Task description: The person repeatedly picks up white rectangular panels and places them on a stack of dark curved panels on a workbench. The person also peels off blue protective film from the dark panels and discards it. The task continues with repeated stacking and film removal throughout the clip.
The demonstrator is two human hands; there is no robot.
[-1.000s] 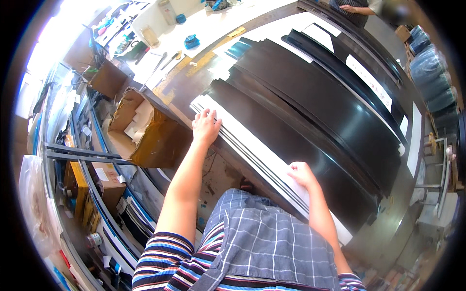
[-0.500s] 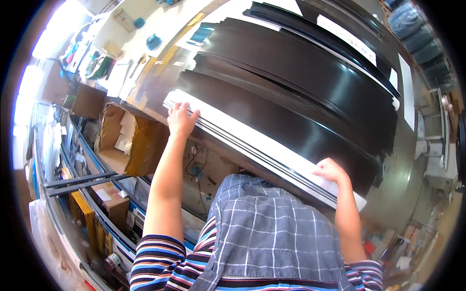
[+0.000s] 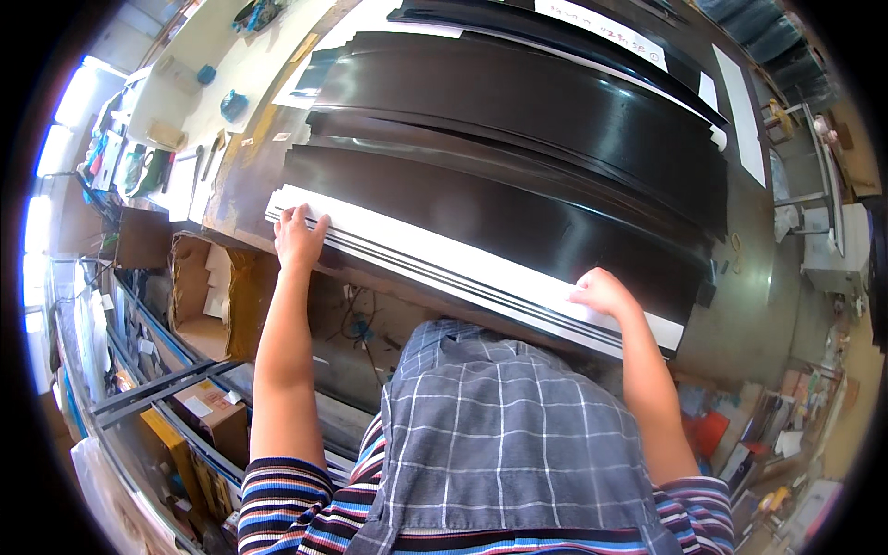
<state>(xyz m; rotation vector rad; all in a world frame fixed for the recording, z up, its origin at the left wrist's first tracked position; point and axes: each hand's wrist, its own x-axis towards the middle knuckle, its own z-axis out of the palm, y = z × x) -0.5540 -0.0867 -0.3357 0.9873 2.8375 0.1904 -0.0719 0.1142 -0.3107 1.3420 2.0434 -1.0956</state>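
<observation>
A stack of long white strips with dark lines between them (image 3: 444,270) lies along the near edge of the table, slanting down to the right. My left hand (image 3: 299,239) is at its left end, with fingers bent over the strips and the thumb apart. Toward the right end, my right hand (image 3: 606,294) is curled on the strips, its thumb pressed to the white top and the other fingers partly hidden. Directly behind the strips lies a stack of glossy dark sheets (image 3: 462,199), with another pile of dark sheets (image 3: 518,102) farther back.
A white sheet with handwriting (image 3: 601,32) lies at the back. An open cardboard box (image 3: 199,305) stands left of the table, above a metal rack (image 3: 157,388) holding boxes. Blue round items (image 3: 233,104) sit on a white surface at the far left. Clutter fills the lower right.
The view has shifted, so the table and strips appear farther left and less steeply slanted. Both hands remain at about the same places on the white strips.
</observation>
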